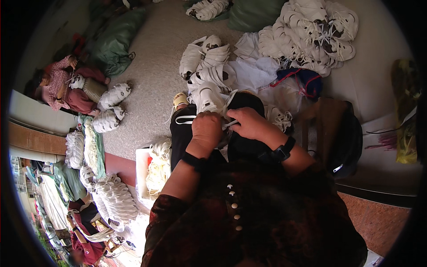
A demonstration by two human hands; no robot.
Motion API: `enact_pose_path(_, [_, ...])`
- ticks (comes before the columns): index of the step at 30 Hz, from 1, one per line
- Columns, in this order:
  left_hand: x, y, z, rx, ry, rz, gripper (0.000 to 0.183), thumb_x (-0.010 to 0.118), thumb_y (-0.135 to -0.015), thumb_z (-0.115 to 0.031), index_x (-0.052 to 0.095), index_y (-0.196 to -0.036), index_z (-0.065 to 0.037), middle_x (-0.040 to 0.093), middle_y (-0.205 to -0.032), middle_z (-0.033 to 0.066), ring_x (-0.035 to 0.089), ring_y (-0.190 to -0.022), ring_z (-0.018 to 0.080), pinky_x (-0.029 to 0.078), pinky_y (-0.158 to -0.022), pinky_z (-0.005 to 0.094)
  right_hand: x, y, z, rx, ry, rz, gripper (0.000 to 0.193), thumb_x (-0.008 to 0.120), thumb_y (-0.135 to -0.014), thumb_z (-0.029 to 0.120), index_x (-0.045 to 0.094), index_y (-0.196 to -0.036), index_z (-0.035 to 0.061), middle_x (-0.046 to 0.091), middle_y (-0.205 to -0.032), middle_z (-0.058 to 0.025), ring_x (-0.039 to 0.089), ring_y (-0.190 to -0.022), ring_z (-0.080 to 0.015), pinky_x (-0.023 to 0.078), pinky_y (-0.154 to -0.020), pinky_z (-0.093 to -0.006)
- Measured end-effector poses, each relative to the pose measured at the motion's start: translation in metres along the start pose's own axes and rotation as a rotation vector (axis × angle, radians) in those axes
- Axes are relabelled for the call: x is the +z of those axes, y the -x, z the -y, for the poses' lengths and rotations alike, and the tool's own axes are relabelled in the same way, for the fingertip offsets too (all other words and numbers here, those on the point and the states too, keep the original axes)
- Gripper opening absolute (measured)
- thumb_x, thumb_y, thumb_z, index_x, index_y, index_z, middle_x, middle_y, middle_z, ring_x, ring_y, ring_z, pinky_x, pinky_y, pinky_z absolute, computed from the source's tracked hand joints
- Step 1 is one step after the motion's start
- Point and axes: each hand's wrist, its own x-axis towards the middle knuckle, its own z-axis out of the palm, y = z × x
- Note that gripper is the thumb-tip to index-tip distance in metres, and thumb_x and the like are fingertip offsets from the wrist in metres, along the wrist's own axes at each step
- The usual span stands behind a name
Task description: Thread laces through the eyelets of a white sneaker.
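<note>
A white sneaker [209,99] rests on my lap, toe pointing away from me. My left hand [207,127] is closed over the near end of it; what its fingertips press on is hidden. To its right, my right hand [248,122] pinches a white shoelace [229,124] between thumb and fingers. Another stretch of white lace [185,117] loops over my dark trousers left of the shoe. Just beyond the sneaker lie more white shoes [212,74] in a cluster on the floor.
A big heap of white shoes [311,33] lies far right, near a dark bag [349,142]. A white box [143,178] of pale laces stands at my left. Two other people sit to the left among strung shoes [114,200] and green sacks [113,44].
</note>
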Motion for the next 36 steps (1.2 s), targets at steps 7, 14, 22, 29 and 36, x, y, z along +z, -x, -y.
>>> enact_pose_path(7, [-0.017, 0.056, 0.073, -0.204, -0.123, -0.039, 0.009, 0.051, -0.073, -0.006, 0.055, -0.08, -0.002, 0.06, -0.082, 0.0156, 0.06, -0.081, 0.0304, 0.051, -0.064, 0.0377, -0.038, 0.011, -0.038, -0.094, 0.57, -0.204, 0.004, 0.053, -0.066, 0.0, 0.055, -0.065, 0.0034, 0.053, -0.064, -0.0158, 0.055, -0.066, -0.0346, 0.045, -0.061, -0.0434])
enact_pose_path(14, [-0.02, 0.124, 0.141, -0.555, 0.029, 0.014, 0.006, 0.053, -0.079, -0.009, 0.053, -0.08, -0.003, 0.062, -0.069, 0.0181, 0.062, -0.068, 0.0357, 0.049, -0.059, 0.0422, -0.095, 0.037, -0.086, -0.057, 0.743, -0.272, 0.004, 0.055, -0.063, 0.004, 0.057, -0.065, 0.0061, 0.053, -0.065, -0.0153, 0.053, -0.064, -0.0353, 0.041, -0.058, -0.0443])
enact_pose_path(22, [-0.014, 0.16, 0.174, -0.604, 0.551, -0.141, 0.009, 0.066, -0.071, -0.007, 0.068, -0.077, -0.002, 0.066, -0.068, 0.0108, 0.062, -0.059, 0.0144, 0.047, -0.054, 0.0281, -0.114, 0.039, -0.085, -0.05, 0.876, -0.286, 0.005, 0.061, -0.064, 0.008, 0.057, -0.065, 0.0072, 0.05, -0.067, -0.0123, 0.052, -0.068, -0.0338, 0.04, -0.055, -0.0409])
enact_pose_path(29, [0.005, 0.146, 0.151, -0.747, 1.378, -0.12, 0.009, 0.065, -0.076, -0.01, 0.06, -0.074, -0.003, 0.059, -0.064, 0.0031, 0.053, -0.055, 0.0116, 0.041, -0.051, 0.0243, -0.059, 0.014, -0.07, 0.655, -0.767, -0.219, 0.016, 0.067, -0.075, 0.009, 0.055, -0.065, 0.0029, 0.056, -0.057, -0.003, 0.048, -0.041, -0.0104, 0.036, -0.036, -0.0246])
enact_pose_path(36, [-0.006, 0.067, 0.052, -0.609, 1.875, 0.221, 0.004, 0.058, -0.084, -0.007, 0.057, -0.08, -0.006, 0.061, -0.069, 0.0024, 0.058, -0.06, 0.0089, 0.04, -0.05, 0.0187, 0.027, -0.02, -0.027, 0.518, -0.556, -0.267, 0.008, 0.062, -0.074, -0.001, 0.057, -0.068, -0.0005, 0.058, -0.06, -0.0062, 0.053, -0.052, -0.0116, 0.043, -0.048, -0.0239])
